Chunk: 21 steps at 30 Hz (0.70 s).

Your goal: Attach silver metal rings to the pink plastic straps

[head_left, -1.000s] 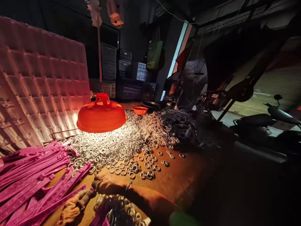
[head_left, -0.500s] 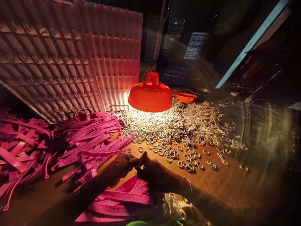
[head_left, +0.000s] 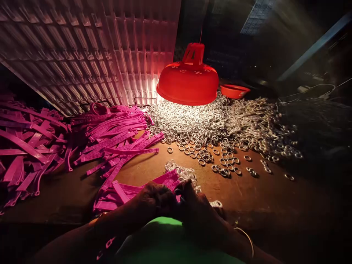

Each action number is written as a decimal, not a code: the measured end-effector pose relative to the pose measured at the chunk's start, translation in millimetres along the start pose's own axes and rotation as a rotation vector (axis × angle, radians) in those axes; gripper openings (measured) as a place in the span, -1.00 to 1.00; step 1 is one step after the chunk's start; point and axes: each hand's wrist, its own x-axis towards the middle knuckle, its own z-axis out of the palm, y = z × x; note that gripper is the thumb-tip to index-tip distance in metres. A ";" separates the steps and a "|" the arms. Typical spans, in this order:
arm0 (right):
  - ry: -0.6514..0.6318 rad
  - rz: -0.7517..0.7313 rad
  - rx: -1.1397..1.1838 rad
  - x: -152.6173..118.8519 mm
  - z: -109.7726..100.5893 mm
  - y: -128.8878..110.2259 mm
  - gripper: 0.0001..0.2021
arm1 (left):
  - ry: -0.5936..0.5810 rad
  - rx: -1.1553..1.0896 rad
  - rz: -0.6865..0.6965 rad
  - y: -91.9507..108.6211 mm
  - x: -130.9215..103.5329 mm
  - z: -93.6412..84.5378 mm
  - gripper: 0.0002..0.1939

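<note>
My left hand (head_left: 161, 198) and my right hand (head_left: 189, 201) are close together at the table's near edge, both in deep shadow. The fingers of each are closed; a small bit of pink shows between them, and what they pinch is too dark to make out. Just beyond lie pink straps (head_left: 118, 190) and a small heap of pale rings (head_left: 189, 173). Below my left forearm hangs a pink strap end (head_left: 110, 242) with a loop.
A red lamp (head_left: 188, 82) lights a big pile of metal rings (head_left: 189, 123). More pink straps (head_left: 24, 146) cover the left. Behind stand a ribbed translucent panel (head_left: 137, 47) and a red bowl (head_left: 235, 91). Loose rings (head_left: 231, 161) lie on the brown table (head_left: 275, 190).
The view has tilted down, so lamp and piles sit higher. Both hands have drawn back to the table's near edge, uncovering the small ring heap. A strap end now hangs below my left forearm.
</note>
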 end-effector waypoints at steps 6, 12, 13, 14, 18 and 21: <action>-0.301 -0.160 0.086 15.3 -26.7 -8.0 -0.69 | -0.072 0.058 -0.088 0.6 11.0 -26.9 -0.59; -0.232 -0.022 -0.157 0.0 -24.5 -14.3 -0.77 | -0.126 0.015 -0.051 -1.6 9.7 -22.0 -0.59; -0.223 -0.006 -0.176 -2.1 -21.9 -15.1 -0.76 | -0.109 0.008 -0.028 -2.9 8.2 -18.5 -0.57; -0.215 -0.003 -0.189 -3.3 -19.1 -15.8 -0.77 | -0.091 0.030 -0.011 -4.1 6.8 -15.5 -0.55; -0.145 -0.020 -0.172 -2.0 -9.3 -18.3 -0.82 | -0.026 0.221 0.052 -6.0 0.0 -6.8 -0.44; -0.104 0.030 -0.083 -2.7 -5.0 -19.3 -0.86 | -0.010 0.181 0.074 -5.3 -8.2 0.5 -0.47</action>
